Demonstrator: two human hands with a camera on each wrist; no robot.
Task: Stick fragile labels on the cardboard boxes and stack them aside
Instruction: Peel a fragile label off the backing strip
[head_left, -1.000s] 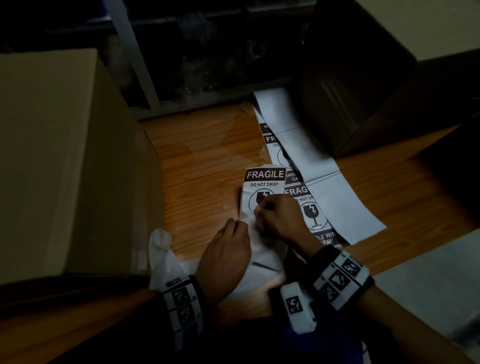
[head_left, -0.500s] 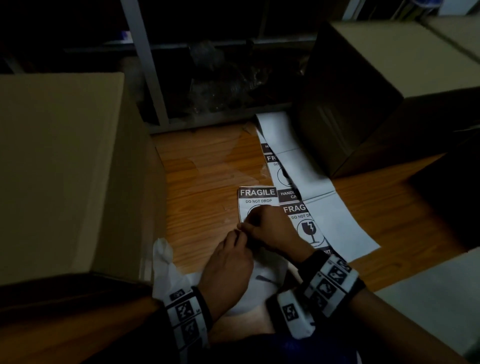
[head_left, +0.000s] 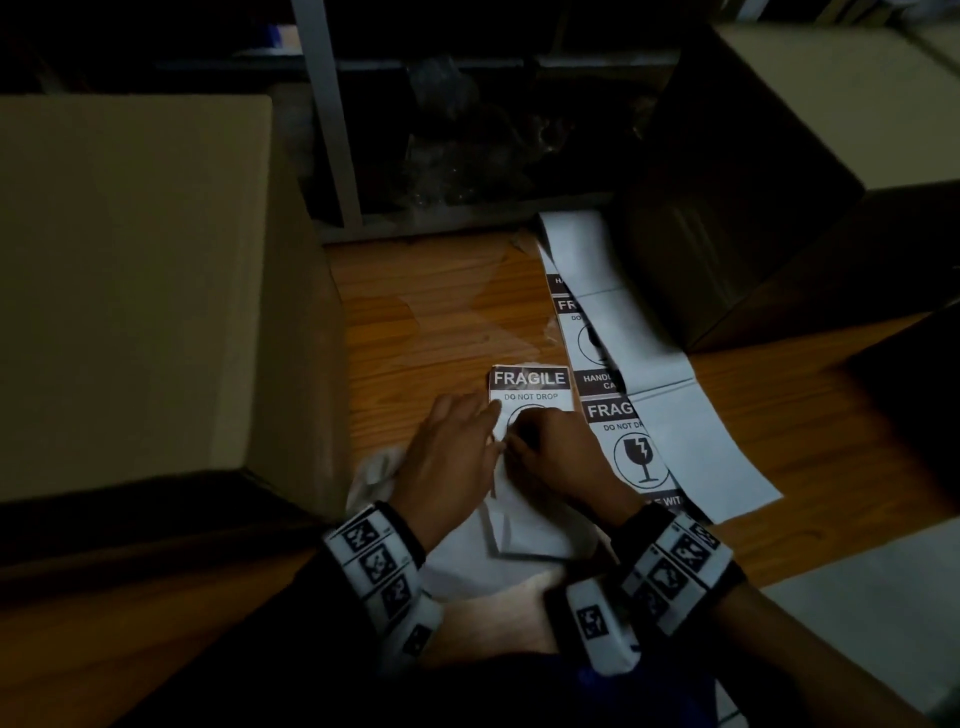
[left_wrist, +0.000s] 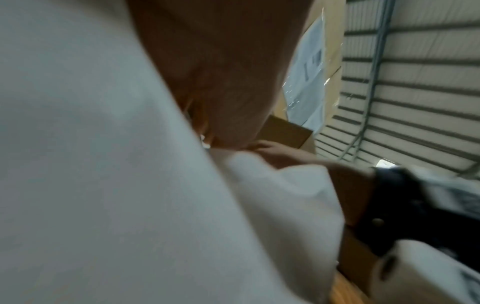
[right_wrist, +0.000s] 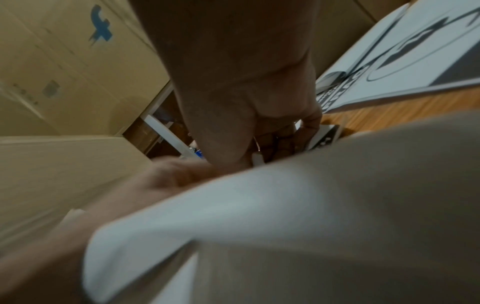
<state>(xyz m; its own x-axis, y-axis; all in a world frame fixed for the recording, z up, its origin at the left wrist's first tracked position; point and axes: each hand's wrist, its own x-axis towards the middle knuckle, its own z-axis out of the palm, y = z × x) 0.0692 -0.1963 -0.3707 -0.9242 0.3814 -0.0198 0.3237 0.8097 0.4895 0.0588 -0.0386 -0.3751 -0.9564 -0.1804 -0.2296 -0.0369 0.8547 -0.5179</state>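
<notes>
A single fragile label (head_left: 530, 383) lies on the wooden table between two boxes, with its lower half under both hands. My left hand (head_left: 480, 418) rests with straight fingers on the label's left edge and on the white backing paper (head_left: 524, 535). My right hand (head_left: 522, 434) is curled, pinching the label's lower part; the right wrist view shows its bent fingers (right_wrist: 288, 137) on the label's edge. A strip of more fragile labels (head_left: 636, 452) runs along the right of the hands. A large cardboard box (head_left: 135, 291) stands at the left and another cardboard box (head_left: 789, 156) at the back right.
Crumpled white backing paper (head_left: 379, 467) lies by the left box's corner. A blank white strip (head_left: 691, 431) lies over the label strip. A grey shelf post (head_left: 327, 119) rises behind the table. A pale box corner (head_left: 872, 613) sits near right.
My left hand's fingers have straightened and slid up onto the label's left side. The right hand still pinches the label, which has shifted slightly left. The head view has tilted a little.
</notes>
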